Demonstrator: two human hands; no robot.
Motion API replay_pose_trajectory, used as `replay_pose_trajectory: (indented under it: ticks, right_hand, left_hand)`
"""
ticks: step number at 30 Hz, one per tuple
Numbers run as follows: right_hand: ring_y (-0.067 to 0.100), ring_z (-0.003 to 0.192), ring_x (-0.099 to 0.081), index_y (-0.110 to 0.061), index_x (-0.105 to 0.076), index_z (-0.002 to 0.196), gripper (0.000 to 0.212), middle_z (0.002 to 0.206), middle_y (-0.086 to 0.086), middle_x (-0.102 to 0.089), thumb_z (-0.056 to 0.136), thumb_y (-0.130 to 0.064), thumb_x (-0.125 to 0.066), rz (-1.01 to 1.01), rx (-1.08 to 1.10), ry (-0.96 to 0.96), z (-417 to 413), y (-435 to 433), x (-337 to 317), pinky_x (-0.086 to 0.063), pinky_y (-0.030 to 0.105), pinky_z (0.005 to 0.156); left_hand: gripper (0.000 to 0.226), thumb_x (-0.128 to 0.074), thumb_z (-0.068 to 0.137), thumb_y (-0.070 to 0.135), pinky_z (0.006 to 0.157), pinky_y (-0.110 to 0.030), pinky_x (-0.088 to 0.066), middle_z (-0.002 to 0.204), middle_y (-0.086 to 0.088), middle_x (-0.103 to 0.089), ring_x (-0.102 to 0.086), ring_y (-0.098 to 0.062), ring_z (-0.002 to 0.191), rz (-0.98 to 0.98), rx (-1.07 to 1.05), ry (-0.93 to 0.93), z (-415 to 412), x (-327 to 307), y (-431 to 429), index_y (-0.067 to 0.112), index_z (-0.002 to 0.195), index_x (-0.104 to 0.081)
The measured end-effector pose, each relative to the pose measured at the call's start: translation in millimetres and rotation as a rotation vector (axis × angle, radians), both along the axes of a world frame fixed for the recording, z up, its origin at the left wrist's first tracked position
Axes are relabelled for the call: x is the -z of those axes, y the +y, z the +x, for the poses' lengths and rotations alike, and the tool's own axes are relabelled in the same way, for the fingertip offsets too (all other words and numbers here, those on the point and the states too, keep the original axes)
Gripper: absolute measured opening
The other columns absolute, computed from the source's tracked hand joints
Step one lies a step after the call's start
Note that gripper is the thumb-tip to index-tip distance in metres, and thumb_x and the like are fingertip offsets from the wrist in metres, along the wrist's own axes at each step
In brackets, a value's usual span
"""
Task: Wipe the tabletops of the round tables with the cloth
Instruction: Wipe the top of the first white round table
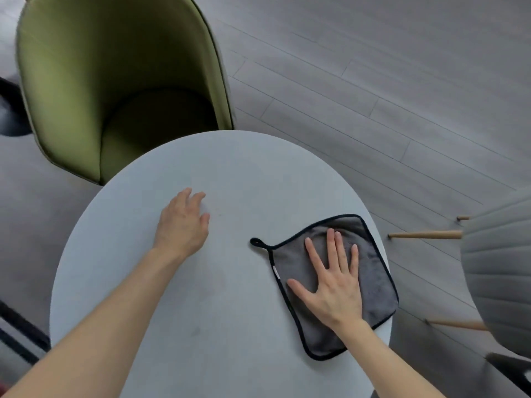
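A round pale grey tabletop [230,173] fills the middle of the view, matte and plain, with a few faint dull marks toward its near side. A dark grey cloth [370,297] with a black bound border lies flat near the right edge of the tabletop, its right side reaching that edge; a small black hanging loop at its left corner points toward the tabletop's centre. The right hand [336,285] presses flat on the cloth, fingers straight and spread apart. The left hand [182,222] rests on the bare surface left of centre, well apart from the cloth, its fingers loosely bent and close together, holding nothing. Beyond the far left edge stands a green upholstered chair [94,81], its seat tucked partly under the tabletop. At the right edge stands a grey ribbed chair [500,271] on light wooden legs. The floor [373,81] is grey planking laid in long boards.
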State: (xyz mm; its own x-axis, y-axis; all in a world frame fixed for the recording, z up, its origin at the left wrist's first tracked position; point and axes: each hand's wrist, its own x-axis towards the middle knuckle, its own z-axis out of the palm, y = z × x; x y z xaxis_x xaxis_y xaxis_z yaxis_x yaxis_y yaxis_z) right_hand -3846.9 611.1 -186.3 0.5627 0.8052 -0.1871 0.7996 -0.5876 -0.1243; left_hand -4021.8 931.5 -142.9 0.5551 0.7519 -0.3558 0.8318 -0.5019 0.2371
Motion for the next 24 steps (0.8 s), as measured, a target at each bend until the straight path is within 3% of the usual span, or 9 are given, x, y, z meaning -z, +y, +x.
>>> replay_pose_trajectory:
  ticks: [6, 9, 13, 17, 21, 24]
  right_hand:
    - [0.025, 0.170, 0.012, -0.028, -0.006, 0.176, 0.094, 0.183, 0.008, 0.012, 0.102, -0.081, -0.029, -0.046, 0.033, -0.010, 8, 30, -5, -0.006, 0.064, 0.135]
    - [0.022, 0.170, 0.012, -0.024, -0.007, 0.176, 0.085, 0.184, 0.007, 0.008, 0.105, -0.071, -0.017, -0.012, 0.056, -0.031, 25, 122, -1, -0.002, 0.062, 0.135]
    - [0.020, 0.170, 0.008, -0.018, -0.007, 0.176, 0.082, 0.184, 0.006, 0.004, 0.105, -0.057, -0.018, 0.035, -0.013, 0.010, 14, 267, -3, 0.003, 0.060, 0.135]
    - [0.024, 0.171, 0.003, -0.015, -0.013, 0.175, 0.079, 0.184, 0.009, -0.001, 0.106, -0.051, -0.023, 0.074, -0.328, 0.007, -104, 349, -6, 0.001, 0.059, 0.135]
    - [0.023, 0.171, -0.001, -0.016, -0.023, 0.174, 0.076, 0.184, 0.007, -0.007, 0.105, -0.047, -0.030, 0.126, -0.851, 0.056, -254, 286, -3, -0.001, 0.058, 0.135]
    - [0.022, 0.170, -0.006, -0.018, -0.025, 0.174, 0.075, 0.183, 0.005, -0.012, 0.103, -0.042, -0.036, 0.115, -1.095, 0.099, -260, 245, 3, -0.002, 0.055, 0.136]
  left_hand:
    - [0.052, -0.060, 0.104, 0.029, 0.122, -0.051, -0.034, 0.162, -0.017, -0.040, -0.038, -0.035, 0.149, 0.040, -0.221, -0.016, -101, -2, -19, 0.012, 0.152, -0.050]
    - [0.053, -0.057, 0.104, 0.030, 0.121, -0.051, -0.034, 0.160, -0.015, -0.041, -0.037, -0.034, 0.149, 0.054, -0.308, -0.012, -154, 2, -24, 0.011, 0.153, -0.049]
    - [0.049, -0.057, 0.105, 0.026, 0.120, -0.054, -0.037, 0.159, -0.015, -0.041, -0.038, -0.034, 0.148, 0.089, -0.383, -0.032, -207, 7, -48, 0.010, 0.151, -0.051]
    - [0.047, -0.055, 0.103, 0.016, 0.116, -0.057, -0.041, 0.155, -0.016, -0.044, -0.042, -0.037, 0.144, 0.135, -0.505, -0.058, -251, 15, -76, 0.008, 0.149, -0.051]
    - [0.048, -0.051, 0.096, -0.004, 0.108, -0.055, -0.047, 0.144, -0.013, -0.051, -0.051, -0.038, 0.132, 0.227, -0.625, -0.138, -274, 12, -95, 0.008, 0.142, -0.053]
    - [0.045, -0.051, 0.093, -0.006, 0.097, -0.056, -0.049, 0.137, -0.011, -0.051, -0.055, -0.040, 0.122, 0.283, -0.705, -0.177, -268, 4, -102, 0.010, 0.135, -0.055]
